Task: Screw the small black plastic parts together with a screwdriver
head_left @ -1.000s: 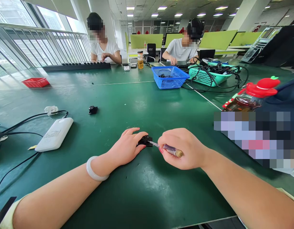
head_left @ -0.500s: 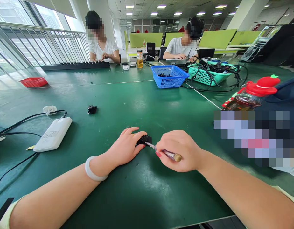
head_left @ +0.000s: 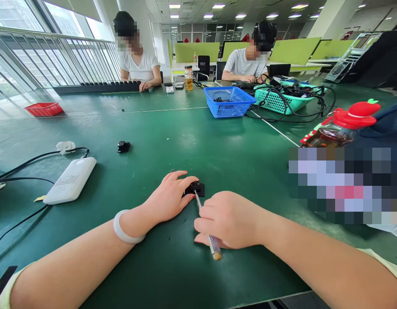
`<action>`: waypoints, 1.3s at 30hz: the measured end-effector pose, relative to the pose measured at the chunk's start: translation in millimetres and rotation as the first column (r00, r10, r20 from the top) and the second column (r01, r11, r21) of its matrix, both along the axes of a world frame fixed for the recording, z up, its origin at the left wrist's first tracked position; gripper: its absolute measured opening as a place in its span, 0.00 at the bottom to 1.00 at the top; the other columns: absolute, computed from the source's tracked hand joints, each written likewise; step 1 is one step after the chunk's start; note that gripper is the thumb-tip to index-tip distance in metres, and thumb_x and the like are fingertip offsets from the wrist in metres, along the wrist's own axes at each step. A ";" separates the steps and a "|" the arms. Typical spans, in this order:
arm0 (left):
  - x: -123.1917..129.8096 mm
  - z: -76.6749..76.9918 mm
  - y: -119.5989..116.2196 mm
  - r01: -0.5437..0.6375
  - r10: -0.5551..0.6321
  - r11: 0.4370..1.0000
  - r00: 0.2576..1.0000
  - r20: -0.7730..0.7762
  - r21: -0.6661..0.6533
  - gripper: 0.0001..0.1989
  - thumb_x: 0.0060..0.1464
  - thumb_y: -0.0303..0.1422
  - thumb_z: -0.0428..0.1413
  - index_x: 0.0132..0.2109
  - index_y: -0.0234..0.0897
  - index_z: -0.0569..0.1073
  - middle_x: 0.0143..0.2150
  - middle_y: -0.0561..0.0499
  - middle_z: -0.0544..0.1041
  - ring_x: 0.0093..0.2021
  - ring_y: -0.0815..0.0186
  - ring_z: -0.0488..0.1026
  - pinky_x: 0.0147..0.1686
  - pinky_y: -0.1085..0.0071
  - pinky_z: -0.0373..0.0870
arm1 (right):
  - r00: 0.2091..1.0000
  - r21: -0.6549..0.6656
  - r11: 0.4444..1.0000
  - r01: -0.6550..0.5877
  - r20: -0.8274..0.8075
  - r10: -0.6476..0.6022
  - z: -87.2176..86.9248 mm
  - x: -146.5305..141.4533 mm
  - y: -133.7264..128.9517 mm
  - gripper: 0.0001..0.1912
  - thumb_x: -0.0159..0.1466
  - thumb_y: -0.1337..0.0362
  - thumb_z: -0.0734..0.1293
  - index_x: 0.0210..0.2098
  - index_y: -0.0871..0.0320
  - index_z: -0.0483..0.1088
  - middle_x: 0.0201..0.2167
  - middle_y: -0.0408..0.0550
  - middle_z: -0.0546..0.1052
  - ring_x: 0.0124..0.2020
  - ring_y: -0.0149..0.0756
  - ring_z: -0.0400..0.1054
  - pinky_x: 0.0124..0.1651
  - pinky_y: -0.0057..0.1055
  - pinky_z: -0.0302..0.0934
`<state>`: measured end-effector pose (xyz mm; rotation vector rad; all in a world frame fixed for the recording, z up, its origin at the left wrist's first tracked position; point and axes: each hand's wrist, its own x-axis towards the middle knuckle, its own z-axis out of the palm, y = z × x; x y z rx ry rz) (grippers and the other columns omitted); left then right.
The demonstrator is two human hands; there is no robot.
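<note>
Near the middle of the green table lies a small black part [head_left: 199, 189]. My left hand [head_left: 169, 194] grips its left side between thumb and fingers, with a white bracelet on the wrist. A thin tool with a clear handle [head_left: 214, 245] is held in my right hand [head_left: 229, 219], fingers closed round it. Its metal tip meets the black part beside my left thumb, and its brown end points down toward the table's front edge. Further back on the left sits another small black piece [head_left: 123, 146].
A white power bank [head_left: 70, 180] with black cables lies at the left. Farther back are a red tray [head_left: 44, 109], a blue basket [head_left: 230, 109] and a green basket [head_left: 272, 103] with cables. A red-lidded bottle [head_left: 338, 128] stands right. Two people sit across the table.
My right hand has moved down and slightly left, turning the tool from slanting rightward to steeper, toward me. My left hand keeps its place. One person's hand across the table has lowered.
</note>
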<state>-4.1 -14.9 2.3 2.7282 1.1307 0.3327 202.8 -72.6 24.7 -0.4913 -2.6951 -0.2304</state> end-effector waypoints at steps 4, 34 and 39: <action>0.5 0.4 -0.4 -0.008 0.008 1.000 1.000 0.012 -0.011 0.20 0.62 0.31 0.51 0.60 0.39 0.68 0.58 0.44 0.74 0.66 0.52 0.60 0.64 0.48 0.59 | 0.980 -0.065 0.997 -0.031 0.196 0.043 -10.0 -8.3 -0.1 0.15 0.68 0.55 0.63 0.29 0.57 0.67 0.22 0.41 0.69 0.21 0.30 0.57 0.26 0.31 0.42; -0.2 -1.0 0.8 -0.021 0.022 1.000 0.999 0.044 -0.018 0.21 0.63 0.41 0.51 0.60 0.39 0.67 0.59 0.42 0.73 0.64 0.51 0.65 0.63 0.50 0.61 | 0.641 -0.588 0.796 0.147 -0.556 -0.529 1.3 13.6 23.0 0.14 0.63 0.54 0.69 0.28 0.55 0.65 0.19 0.37 0.67 0.17 0.24 0.55 0.21 0.24 0.52; -0.6 -1.5 1.3 -0.011 0.013 1.000 0.998 0.054 -0.021 0.19 0.63 0.39 0.51 0.58 0.40 0.69 0.57 0.43 0.74 0.64 0.52 0.64 0.63 0.49 0.60 | 0.615 -0.481 0.871 0.101 -0.658 -0.435 2.1 14.5 19.7 0.15 0.64 0.52 0.67 0.28 0.55 0.66 0.20 0.39 0.69 0.17 0.25 0.56 0.21 0.25 0.53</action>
